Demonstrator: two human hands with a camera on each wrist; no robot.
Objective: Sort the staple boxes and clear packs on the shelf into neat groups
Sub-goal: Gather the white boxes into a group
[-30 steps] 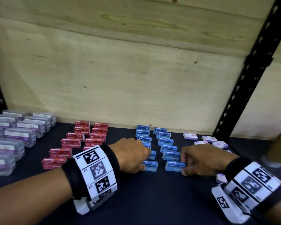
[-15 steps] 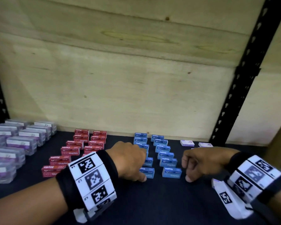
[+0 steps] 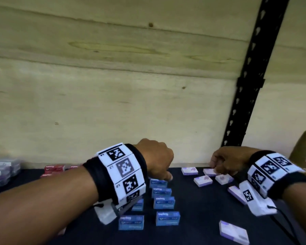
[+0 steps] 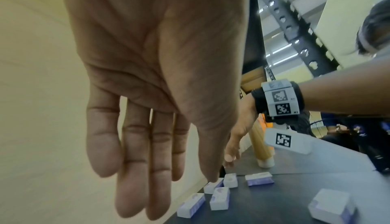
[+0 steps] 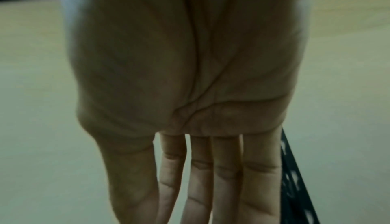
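Blue staple boxes (image 3: pixel 163 202) stand in two rows down the middle of the dark shelf (image 3: pixel 198 218). My left hand (image 3: pixel 159 167) hovers over the far end of those rows. Its fingers (image 4: pixel 147 161) hang straight and hold nothing. White-and-purple boxes (image 3: pixel 203 180) lie scattered at the right, also visible as white-and-purple boxes (image 4: pixel 219 201) in the left wrist view. My right hand (image 3: pixel 223 163) reaches down over the ones nearest the back wall. The right hand's fingers (image 5: pixel 200 169) are straight, their tips out of frame. Red boxes (image 3: pixel 54 168) and clear packs (image 3: pixel 2 169) sit at the far left.
A plywood wall (image 3: pixel 113 103) closes the back of the shelf. A black perforated upright (image 3: pixel 251 76) stands at the back right. One white-and-purple box (image 3: pixel 234 234) lies alone near the front right. A tan cylinder (image 4: pixel 263 144) stands beyond the shelf's right end.
My right hand left the front blue box and moved back and right to the white-and-purple boxes. My left hand rose from the front blue box to the rows' far end.
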